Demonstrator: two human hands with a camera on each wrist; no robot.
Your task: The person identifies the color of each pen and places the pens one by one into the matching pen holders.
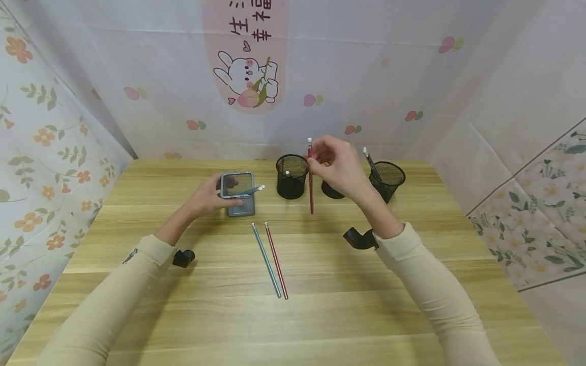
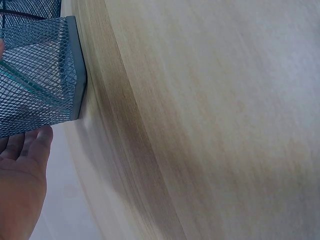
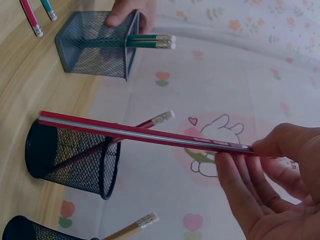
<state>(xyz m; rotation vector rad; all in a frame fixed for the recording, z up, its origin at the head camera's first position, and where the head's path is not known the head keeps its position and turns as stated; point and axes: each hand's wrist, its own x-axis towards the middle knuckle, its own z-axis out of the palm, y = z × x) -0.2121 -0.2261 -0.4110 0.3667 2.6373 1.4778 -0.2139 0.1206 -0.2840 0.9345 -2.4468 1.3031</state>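
My left hand (image 1: pixel 206 195) holds a grey square mesh pen holder (image 1: pixel 248 207), thumb on its near side and other fingers behind. Two green pencils (image 3: pixel 150 41) with white erasers lean inside it. Between thumb and fingertips, my right hand (image 1: pixel 339 165) pinches a red striped pencil (image 1: pixel 311 195) near its eraser end. That pencil hangs upright, eraser up, beside a round black mesh cup (image 1: pixel 290 189), overlapping it in the right wrist view. Another red pencil (image 3: pixel 145 123) stands in this cup. A second black cup (image 1: pixel 332 191), partly hidden behind my right hand, contains a yellow pencil (image 3: pixel 131 228).
On the table (image 1: pixel 220 325), a blue pencil (image 1: pixel 266 260) and a red pencil (image 1: pixel 276 260) lie side by side in front of the holders. At the right stands a third black mesh cup (image 1: pixel 391 175) with a dark pencil (image 1: pixel 371 162). A printed curtain (image 1: pixel 366 76) hangs behind.
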